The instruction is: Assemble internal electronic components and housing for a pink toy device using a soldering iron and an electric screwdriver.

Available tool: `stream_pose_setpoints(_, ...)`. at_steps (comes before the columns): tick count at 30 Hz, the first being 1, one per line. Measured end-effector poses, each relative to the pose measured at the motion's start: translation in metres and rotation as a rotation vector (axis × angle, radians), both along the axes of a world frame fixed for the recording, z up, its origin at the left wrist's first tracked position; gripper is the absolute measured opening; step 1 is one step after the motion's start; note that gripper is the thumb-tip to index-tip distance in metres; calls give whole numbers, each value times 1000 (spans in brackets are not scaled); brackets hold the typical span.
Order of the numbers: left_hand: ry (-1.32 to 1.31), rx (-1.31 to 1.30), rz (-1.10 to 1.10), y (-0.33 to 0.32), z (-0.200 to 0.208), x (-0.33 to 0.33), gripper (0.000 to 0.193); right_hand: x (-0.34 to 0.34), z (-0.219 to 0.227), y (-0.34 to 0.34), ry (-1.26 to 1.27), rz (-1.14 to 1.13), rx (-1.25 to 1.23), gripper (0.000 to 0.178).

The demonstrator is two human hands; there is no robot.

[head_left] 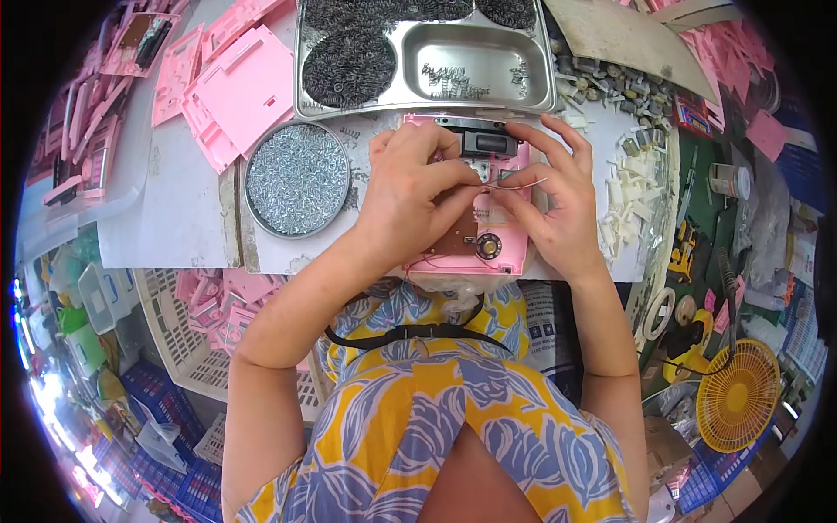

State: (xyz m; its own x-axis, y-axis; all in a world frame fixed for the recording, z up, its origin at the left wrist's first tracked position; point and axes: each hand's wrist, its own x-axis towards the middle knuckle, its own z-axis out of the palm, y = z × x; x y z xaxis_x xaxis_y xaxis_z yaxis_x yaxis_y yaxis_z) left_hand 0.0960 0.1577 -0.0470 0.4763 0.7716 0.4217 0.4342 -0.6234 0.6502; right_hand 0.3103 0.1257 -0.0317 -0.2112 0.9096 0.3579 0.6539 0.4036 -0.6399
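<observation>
In front of me on the table lies a pink plastic casing (514,258). It holds a brown circuit board (455,244), a black block (490,144) at its far end and a small round dark part (489,246) near its front. My left hand (405,187) is over its left side, thumb and index finger pinched on a thin wire (523,186). From the right, my right hand (558,196) pinches the same wire between thumb and finger, its other fingers raised. Both pinches meet above the casing's middle; the wire's held end is hidden by fingertips.
Behind the casing stands a steel tray (405,52) of dark springs. Left of it are a round dish (297,179) of small screws and stacked pink panels (240,100). White plastic pieces (629,196) lie to the right; a basket (187,336) of pink parts stands below left.
</observation>
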Motion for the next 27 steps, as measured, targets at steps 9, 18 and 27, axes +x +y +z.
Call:
stream_pose_setpoints(9,238,164,156,-25,4,-30,19,0,14,-1,-167,13,61,13)
stream_pose_setpoints(18,-178,-359,-168,-21,36,17,32,2,20,-23,356,59,-298,12)
stream_pose_setpoints(27,-89,-787,-225,-3,39,22,7,44,12,-43,95,58,77,14)
